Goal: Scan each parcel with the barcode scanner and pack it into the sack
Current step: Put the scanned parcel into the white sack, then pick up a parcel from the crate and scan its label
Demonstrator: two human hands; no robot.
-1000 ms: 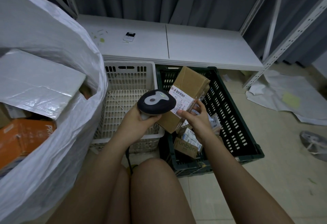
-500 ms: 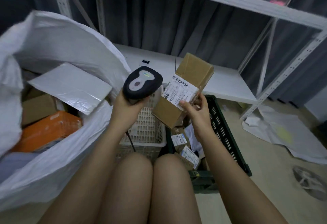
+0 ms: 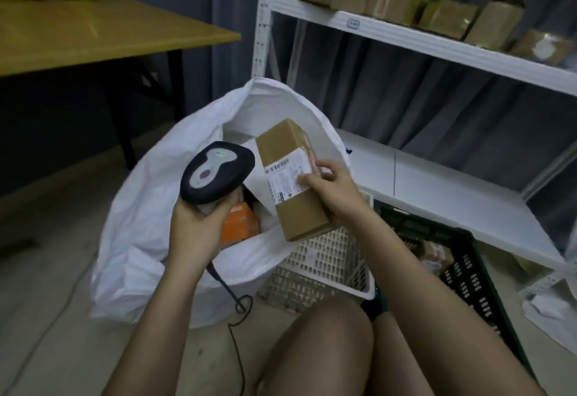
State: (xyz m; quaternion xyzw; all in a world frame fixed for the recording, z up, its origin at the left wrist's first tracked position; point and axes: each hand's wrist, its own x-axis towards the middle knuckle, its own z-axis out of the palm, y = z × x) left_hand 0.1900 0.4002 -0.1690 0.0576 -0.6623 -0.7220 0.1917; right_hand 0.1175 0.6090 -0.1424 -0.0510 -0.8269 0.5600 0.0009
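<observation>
My left hand (image 3: 196,223) grips the handle of a black and grey barcode scanner (image 3: 215,177), whose cable hangs down to the floor. My right hand (image 3: 331,189) holds a brown cardboard parcel (image 3: 296,205) with a white shipping label, thumb on the label. The parcel hangs over the right rim of the open white sack (image 3: 140,208). An orange parcel (image 3: 240,227) and a white flat package lie inside the sack. The scanner head sits just left of the parcel.
A white slatted basket (image 3: 324,264) stands right of the sack, and a dark green crate (image 3: 468,270) with more parcels beside it. White shelving (image 3: 437,42) with cardboard boxes rises behind. A wooden table (image 3: 93,36) is at the upper left. My knees fill the bottom.
My view has swung left toward the sack. Both hands moved left with it; the parcel went from above the crate and basket to over the sack's rim, and its label has turned.
</observation>
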